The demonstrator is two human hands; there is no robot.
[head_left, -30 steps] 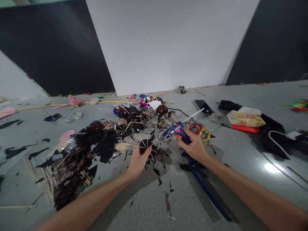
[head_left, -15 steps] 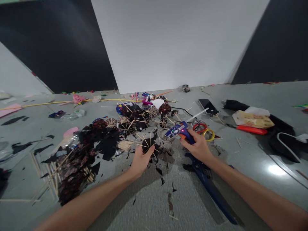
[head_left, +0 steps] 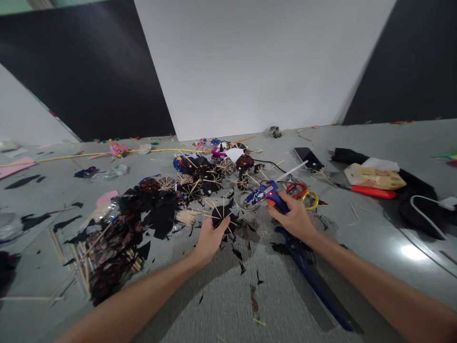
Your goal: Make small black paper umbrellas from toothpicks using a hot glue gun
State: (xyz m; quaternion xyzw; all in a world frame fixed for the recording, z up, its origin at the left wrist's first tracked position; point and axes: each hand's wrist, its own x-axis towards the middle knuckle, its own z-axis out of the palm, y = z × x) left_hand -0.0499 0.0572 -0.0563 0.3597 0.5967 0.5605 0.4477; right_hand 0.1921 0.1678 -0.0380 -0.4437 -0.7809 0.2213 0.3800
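Note:
My left hand (head_left: 210, 236) is closed on a black disc with wooden sticks (head_left: 223, 216) fanning out from its middle, the thumb lying over its top. My right hand (head_left: 293, 214) grips a blue hot glue gun (head_left: 268, 191) by its handle, fingers near the orange trigger. A clear glue stick (head_left: 292, 170) juts from the gun's back, and a small red light glows on its side. The nozzle points left, a short way up and right of the disc, not touching it. Beyond the disc lie several similar stick-and-disc pieces (head_left: 191, 189).
Dark patterned fabric (head_left: 114, 243) and loose sticks (head_left: 76, 267) lie at left. Near my right forearm is a long blue-handled tool (head_left: 317, 286). Yellow-handled scissors (head_left: 310, 200), a phone (head_left: 307, 158), a red cutter (head_left: 373, 192) and a tissue pack (head_left: 374, 177) lie right. A white panel (head_left: 264, 66) stands behind.
Both hands keep their holds on the disc and the glue gun, almost in the same place. The view has shifted very slightly.

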